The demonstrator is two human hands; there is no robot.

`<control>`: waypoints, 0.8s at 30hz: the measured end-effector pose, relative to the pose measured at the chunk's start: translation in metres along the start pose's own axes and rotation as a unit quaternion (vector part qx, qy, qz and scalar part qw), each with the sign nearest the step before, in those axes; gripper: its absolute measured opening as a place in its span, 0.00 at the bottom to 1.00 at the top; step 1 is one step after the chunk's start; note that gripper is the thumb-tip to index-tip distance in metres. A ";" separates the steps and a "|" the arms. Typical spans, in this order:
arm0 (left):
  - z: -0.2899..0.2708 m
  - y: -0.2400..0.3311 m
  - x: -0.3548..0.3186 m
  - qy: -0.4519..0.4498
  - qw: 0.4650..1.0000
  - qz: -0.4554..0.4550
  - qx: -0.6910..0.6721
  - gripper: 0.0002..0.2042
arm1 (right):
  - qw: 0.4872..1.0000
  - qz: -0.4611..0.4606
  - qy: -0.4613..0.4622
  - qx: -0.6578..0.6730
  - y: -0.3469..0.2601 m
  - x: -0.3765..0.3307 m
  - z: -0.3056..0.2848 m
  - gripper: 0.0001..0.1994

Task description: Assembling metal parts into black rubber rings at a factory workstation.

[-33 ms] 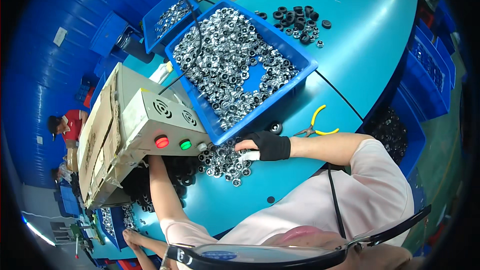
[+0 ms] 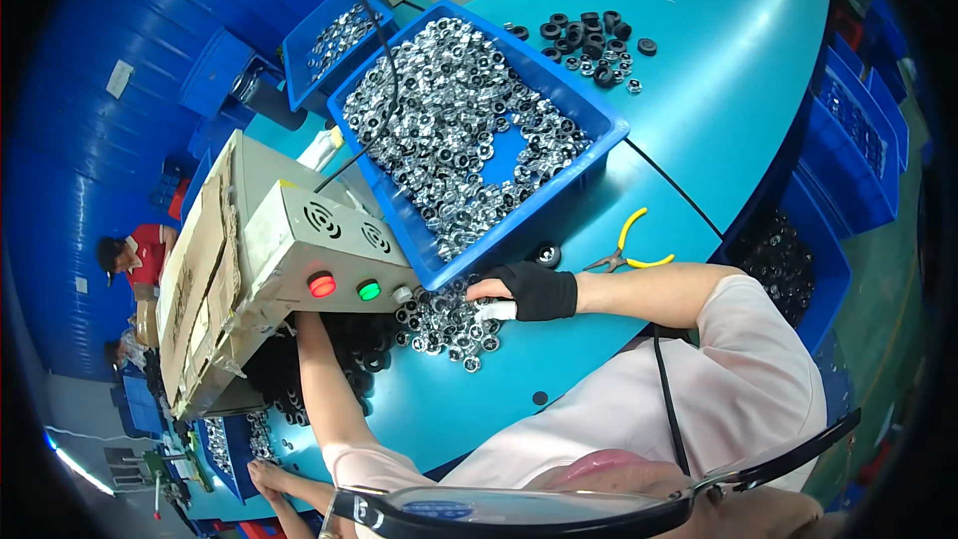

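Note:
My right hand (image 2: 534, 292), in a black fingerless glove with a white wrap on one digit, rests at the right edge of a heap of small silver wheel hubs (image 2: 454, 327). Its fingers are curled together over the hubs; what they grip is hidden. My left forearm (image 2: 324, 379) reaches under the front of a beige machine box (image 2: 329, 240), which hides the left hand and its fingers. Around that forearm lie black rubber tyres (image 2: 371, 359). The box has a lit red button (image 2: 321, 284) and a green one (image 2: 369, 289).
A large blue bin (image 2: 599, 145) full of silver hubs stands beyond my right hand. Yellow-handled pliers (image 2: 629, 250) and one tyred wheel (image 2: 548, 256) lie nearby. Loose tyres (image 2: 589, 35) are farther back. Another person's hands (image 2: 267, 479) show at lower left; a cable (image 2: 393, 70) crosses the bin.
The view shifts very slightly. Both arms and the things on the table stay as they were.

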State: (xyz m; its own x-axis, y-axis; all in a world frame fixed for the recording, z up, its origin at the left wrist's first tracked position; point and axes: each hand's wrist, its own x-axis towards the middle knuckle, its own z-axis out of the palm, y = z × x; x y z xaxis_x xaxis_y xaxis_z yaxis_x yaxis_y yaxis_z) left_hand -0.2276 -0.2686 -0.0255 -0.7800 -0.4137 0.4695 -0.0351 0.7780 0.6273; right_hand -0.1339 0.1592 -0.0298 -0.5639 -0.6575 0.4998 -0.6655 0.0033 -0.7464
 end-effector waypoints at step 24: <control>-0.019 0.223 -0.231 -0.256 0.787 -0.256 -0.499 0.22 | 0.994 -0.041 0.063 0.074 -0.024 0.001 -0.007 0.16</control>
State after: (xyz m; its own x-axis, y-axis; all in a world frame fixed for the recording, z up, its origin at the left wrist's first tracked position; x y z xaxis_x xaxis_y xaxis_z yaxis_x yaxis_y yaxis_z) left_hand -0.0429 -0.0085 0.0177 -0.9818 -0.1084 -0.1561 -0.1184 -0.2936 0.9486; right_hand -0.1221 0.1642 -0.0082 -0.5739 -0.5519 0.6050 -0.6378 -0.1623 -0.7530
